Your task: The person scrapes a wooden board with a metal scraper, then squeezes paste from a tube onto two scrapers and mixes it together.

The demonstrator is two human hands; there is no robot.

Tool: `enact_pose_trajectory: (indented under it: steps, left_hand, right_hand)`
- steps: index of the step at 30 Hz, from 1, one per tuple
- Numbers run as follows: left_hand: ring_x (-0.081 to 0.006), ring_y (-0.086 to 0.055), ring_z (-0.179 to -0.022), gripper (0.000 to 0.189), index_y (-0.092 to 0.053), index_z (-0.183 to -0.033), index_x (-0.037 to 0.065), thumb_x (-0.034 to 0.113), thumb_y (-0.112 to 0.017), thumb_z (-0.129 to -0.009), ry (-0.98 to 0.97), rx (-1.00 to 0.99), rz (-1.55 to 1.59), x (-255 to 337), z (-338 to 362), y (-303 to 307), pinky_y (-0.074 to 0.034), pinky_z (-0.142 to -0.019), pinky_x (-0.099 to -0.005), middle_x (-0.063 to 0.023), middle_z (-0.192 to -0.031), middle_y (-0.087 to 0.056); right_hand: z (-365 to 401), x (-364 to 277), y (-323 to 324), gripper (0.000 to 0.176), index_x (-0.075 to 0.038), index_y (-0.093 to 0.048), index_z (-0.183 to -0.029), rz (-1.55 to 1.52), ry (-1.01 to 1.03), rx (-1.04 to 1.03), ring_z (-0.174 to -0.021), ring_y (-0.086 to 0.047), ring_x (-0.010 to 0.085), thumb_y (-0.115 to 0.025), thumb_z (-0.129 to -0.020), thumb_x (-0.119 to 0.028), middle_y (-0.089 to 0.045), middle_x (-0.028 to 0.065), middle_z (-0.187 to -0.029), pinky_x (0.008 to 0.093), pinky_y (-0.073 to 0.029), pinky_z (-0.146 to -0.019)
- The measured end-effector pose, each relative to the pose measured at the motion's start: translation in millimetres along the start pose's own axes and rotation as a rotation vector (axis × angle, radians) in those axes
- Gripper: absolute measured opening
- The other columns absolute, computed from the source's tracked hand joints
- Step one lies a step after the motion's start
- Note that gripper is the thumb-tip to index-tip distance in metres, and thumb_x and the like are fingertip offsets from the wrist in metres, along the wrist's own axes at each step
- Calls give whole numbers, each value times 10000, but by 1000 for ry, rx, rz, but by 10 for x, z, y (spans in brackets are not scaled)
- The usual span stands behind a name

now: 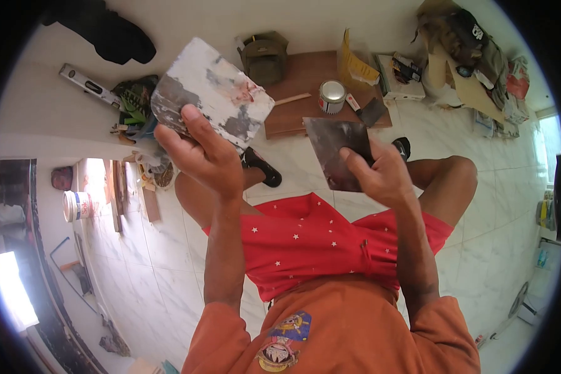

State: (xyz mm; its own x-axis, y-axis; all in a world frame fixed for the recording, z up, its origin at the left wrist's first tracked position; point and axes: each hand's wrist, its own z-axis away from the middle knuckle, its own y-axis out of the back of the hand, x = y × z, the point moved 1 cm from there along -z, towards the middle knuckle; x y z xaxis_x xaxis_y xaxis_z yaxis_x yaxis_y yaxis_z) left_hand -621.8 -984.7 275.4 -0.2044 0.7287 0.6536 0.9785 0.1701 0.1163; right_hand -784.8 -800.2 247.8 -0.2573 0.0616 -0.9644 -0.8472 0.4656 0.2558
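Observation:
My left hand (pixel 202 149) holds up a flat metal plate (pixel 212 84), gripped at its lower edge with the thumb on its face. White putty with reddish streaks is smeared over the plate, and grey metal shows through in patches. To the right, my right hand (pixel 383 171) pinches a thin dark flat scraper (pixel 333 146) between thumb and fingers. The scraper is tilted and apart from the plate. Beyond the hands, a round tin (pixel 333 98) stands lidded on a brown board (pixel 305 71), beside another dark scraper blade (pixel 373 112).
A wooden stick (pixel 292 99), yellow sheet (pixel 357 67) and green bag (pixel 263 57) lie around the board. A spirit level (pixel 88 86) and a bucket of tools (pixel 140 124) are left. Clothes and cardboard (pixel 439 78) pile at right. A white pail (pixel 76 206) stands far left.

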Motion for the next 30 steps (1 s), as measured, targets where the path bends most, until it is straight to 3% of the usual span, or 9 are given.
enact_pose_trajectory:
  steps: [2,3,5,7,11,14,21,24,30]
  left_hand:
    - [-89,-537,-751,264,-422,-981,-36,194,-519,-1066,-8,-11,-44,-57,7,15,-469,-626,-227,-100,-867,-573]
    - [-88,-532,-744,268,-424,-978,-35,198,-525,-1065,8,-3,-41,-88,-35,33,-467,-621,-228,-95,-866,-572]
    - [-84,-521,-730,276,-429,-972,-33,205,-535,-1062,57,-10,-42,-78,-17,63,-464,-611,-230,-85,-863,-570]
    - [-91,-519,-718,279,-432,-970,-30,210,-540,-1061,87,-17,37,-109,-16,86,-457,-598,-227,-79,-861,-567]
    - [-99,-549,-803,258,-493,-1055,-32,224,-522,-1065,290,-109,136,-299,59,143,-479,-718,-248,-94,-941,-610]
    - [-104,-576,-871,277,-522,-1150,-34,229,-518,-1064,485,-154,267,-419,100,107,-487,-815,-270,-95,-1022,-635]
    - [-176,-673,-986,329,-554,-1260,-24,215,-552,-1035,1027,-246,528,-597,191,118,-568,-856,-314,-97,-1136,-659]
    - [-193,-686,-980,315,-562,-1255,-23,194,-547,-1028,1144,-217,654,-587,217,97,-581,-846,-329,-103,-1121,-669]
    - [-206,-691,-975,278,-596,-1200,-16,180,-551,-1009,1142,-176,697,-674,157,87,-579,-848,-340,-106,-1121,-672]
  right_hand:
    - [-41,197,206,303,14,-629,-1190,40,-124,-147,-770,-575,112,-626,-940,-157,-655,73,-823,280,-498,-737]
    - [-60,447,219,306,27,-649,-1137,-180,-243,-165,-771,-577,124,-654,-923,-192,-645,51,-812,292,-490,-720]
    - [-168,1139,185,315,32,-672,-1093,-221,-461,-145,-790,-578,133,-676,-905,-221,-661,37,-858,310,-483,-746]
    - [-109,2018,31,328,25,-682,-1105,1086,-518,-316,-819,-571,137,-685,-896,-227,-675,33,-934,314,-469,-781]
    - [-76,1419,2,355,30,-669,-1166,-109,-598,-161,-838,-642,156,-689,-901,-205,-693,57,-982,343,-522,-789]
    - [-146,1194,78,364,40,-658,-1181,-520,-625,-141,-830,-665,150,-694,-904,-194,-695,73,-994,319,-541,-758]
    - [-139,932,164,332,2,-642,-1151,-707,-634,-105,-719,-679,110,-687,-934,-245,-701,41,-921,267,-579,-644]
    - [-147,1032,197,349,26,-641,-1119,-846,-636,-192,-742,-697,155,-694,-933,-264,-697,88,-925,319,-592,-657]
    - [-161,1025,97,367,46,-654,-1089,-578,-649,-20,-778,-704,194,-684,-927,-282,-710,121,-926,361,-578,-699]
